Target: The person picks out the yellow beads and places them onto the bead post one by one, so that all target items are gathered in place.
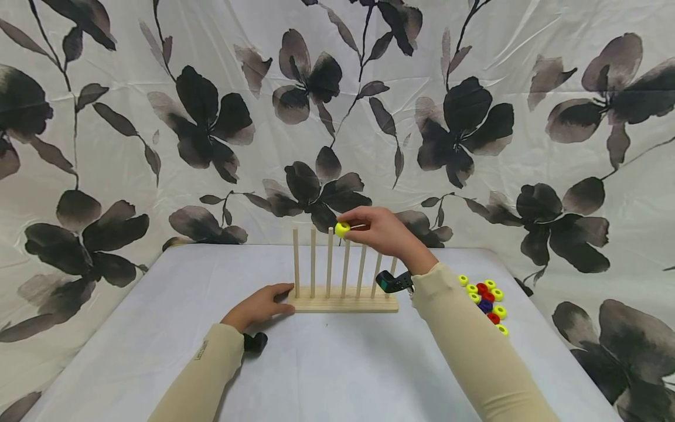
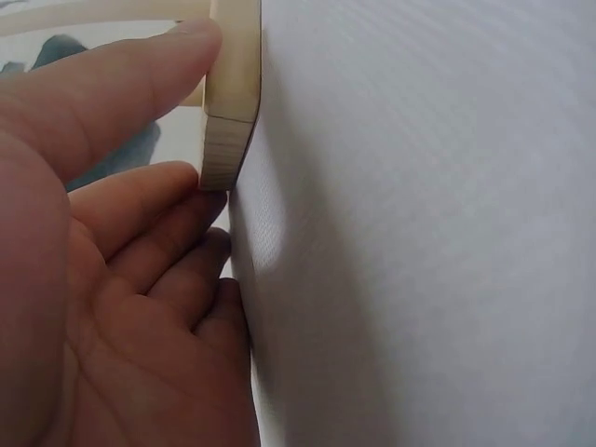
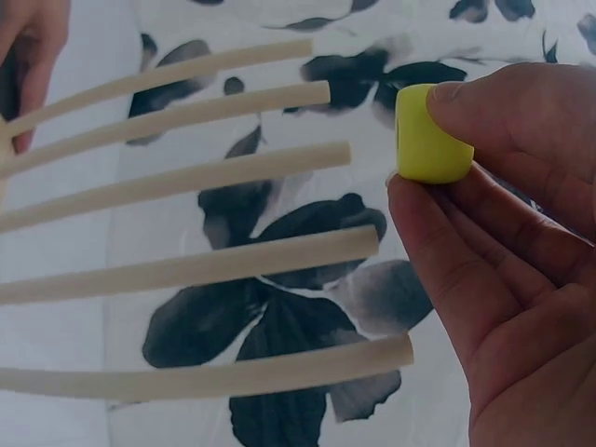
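A wooden peg stand (image 1: 343,303) with several upright pegs stands on the table, and no beads show on its pegs. My left hand (image 1: 262,305) holds the left end of its base, thumb (image 2: 177,60) along one side and fingertips by the end corner. Up by the peg tops, my right hand (image 1: 377,230) pinches a yellow bead (image 3: 430,135) between thumb and fingers. In the head view the bead overlaps the top of a middle peg (image 1: 345,269). The right wrist view shows it just beyond the peg tips, apart from them.
On the right side of the table (image 1: 327,363) lies a loose group of yellow beads (image 1: 499,312), red beads (image 1: 493,318) and dark blue beads (image 1: 485,305). A floral cloth (image 1: 369,146) hangs behind the table's far edge.
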Tool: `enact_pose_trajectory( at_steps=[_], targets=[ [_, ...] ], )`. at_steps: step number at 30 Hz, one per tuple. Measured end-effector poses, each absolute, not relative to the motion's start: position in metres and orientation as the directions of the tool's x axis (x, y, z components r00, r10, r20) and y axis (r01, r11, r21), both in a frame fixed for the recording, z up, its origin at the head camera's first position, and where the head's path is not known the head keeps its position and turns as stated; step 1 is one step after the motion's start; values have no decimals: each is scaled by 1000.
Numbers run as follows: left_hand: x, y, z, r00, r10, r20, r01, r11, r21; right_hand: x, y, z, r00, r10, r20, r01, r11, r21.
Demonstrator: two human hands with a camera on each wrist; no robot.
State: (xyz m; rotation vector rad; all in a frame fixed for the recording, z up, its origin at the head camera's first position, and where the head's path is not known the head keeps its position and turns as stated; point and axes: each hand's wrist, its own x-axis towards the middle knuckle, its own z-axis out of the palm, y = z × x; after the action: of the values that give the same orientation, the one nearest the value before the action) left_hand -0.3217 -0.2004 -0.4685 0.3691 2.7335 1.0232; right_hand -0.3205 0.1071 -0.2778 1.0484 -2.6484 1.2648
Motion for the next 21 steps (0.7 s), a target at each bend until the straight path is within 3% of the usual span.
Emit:
enact_pose_trajectory(
  at_steps=[6,21],
  targets=[
    [-319,-202,-467,-941,332,-67,211,729,651,-323,94,-275,-781,-555,286,-577,467,-670],
    [-319,-201,-469,-949,306,-83,174,723,669,-332,64,-273,-760,-568,315,-612,462,-642]
  ],
)
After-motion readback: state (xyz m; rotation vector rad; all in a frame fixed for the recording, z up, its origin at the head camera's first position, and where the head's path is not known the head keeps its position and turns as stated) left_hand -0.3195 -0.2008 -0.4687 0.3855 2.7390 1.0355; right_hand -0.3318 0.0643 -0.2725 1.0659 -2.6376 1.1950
